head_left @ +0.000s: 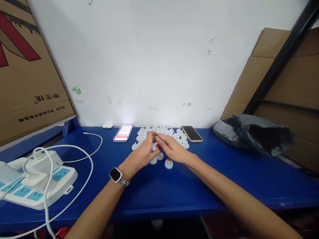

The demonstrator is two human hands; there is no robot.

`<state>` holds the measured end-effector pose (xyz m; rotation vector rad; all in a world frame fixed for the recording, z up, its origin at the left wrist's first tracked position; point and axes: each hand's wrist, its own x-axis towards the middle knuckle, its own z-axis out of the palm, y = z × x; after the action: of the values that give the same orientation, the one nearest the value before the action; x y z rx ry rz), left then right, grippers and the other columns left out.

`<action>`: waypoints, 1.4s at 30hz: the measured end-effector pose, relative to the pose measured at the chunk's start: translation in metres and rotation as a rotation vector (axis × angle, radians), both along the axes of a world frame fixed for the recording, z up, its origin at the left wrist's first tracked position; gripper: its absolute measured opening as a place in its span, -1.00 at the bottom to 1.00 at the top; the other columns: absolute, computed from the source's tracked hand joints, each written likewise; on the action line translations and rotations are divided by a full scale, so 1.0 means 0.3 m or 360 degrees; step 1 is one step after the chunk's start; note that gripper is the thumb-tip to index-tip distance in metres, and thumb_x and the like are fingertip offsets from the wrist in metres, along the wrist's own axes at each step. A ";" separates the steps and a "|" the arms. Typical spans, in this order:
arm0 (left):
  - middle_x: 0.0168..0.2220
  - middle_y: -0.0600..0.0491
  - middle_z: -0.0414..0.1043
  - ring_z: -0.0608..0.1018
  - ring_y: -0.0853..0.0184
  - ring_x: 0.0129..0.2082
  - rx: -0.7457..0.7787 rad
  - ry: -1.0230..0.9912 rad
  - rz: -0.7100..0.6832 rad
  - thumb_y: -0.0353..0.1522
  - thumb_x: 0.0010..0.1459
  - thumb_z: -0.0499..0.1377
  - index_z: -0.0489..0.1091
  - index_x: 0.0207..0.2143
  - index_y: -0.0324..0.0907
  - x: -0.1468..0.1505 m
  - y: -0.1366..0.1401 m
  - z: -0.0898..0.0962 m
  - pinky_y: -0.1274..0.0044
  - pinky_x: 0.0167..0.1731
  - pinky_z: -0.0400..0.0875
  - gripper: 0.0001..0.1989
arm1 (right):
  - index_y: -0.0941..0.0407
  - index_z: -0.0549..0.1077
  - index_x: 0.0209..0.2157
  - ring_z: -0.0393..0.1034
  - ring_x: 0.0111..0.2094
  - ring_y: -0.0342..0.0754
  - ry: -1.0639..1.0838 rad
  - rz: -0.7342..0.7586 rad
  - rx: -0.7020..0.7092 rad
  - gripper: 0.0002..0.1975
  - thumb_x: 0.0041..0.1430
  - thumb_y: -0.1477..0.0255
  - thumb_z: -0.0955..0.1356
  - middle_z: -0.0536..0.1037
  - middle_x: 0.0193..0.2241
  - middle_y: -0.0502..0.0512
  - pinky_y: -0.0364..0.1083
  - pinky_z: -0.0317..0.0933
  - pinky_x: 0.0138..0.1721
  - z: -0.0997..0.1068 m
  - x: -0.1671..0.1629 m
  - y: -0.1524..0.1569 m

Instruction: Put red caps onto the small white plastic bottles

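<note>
My left hand [146,151] and my right hand [173,147] meet over a cluster of white nozzle caps [142,132]. The left fingers are pinched round a white nozzle cap, mostly hidden behind them. Thumb and fingers of my right hand press together right beside it; what lies between them is too small to make out. Just below the hands, a white cap with a red tip [168,163] stands upright on the blue table [164,189]. Two more white caps stand close under my left fingers, partly covered, with some red showing there.
A phone [191,133] lies right of the caps, and a blurred-out flat item [122,133] left of them. A white power strip [57,186] with looping cables [91,166] fills the left side. A grey plastic bag [239,132] and cardboard [259,66] are at right.
</note>
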<state>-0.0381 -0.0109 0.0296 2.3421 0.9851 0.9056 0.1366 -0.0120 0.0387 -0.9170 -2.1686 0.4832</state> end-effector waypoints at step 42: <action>-0.23 -0.01 0.44 0.40 0.18 -0.21 0.0300 0.0365 0.0277 -0.25 0.19 0.12 0.45 -0.32 -0.13 -0.140 0.097 -0.014 0.33 -0.17 0.27 -0.82 | 0.08 0.57 -0.41 0.31 -0.46 -0.09 -0.0614 -0.0261 -0.0106 -0.88 0.02 0.47 0.36 0.49 -0.59 -0.03 0.01 0.03 -0.11 -0.024 0.056 0.124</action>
<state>-0.0800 0.0182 0.0253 2.5949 1.2605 0.8389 0.1534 0.0252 0.0315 -1.3006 -2.4008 0.3188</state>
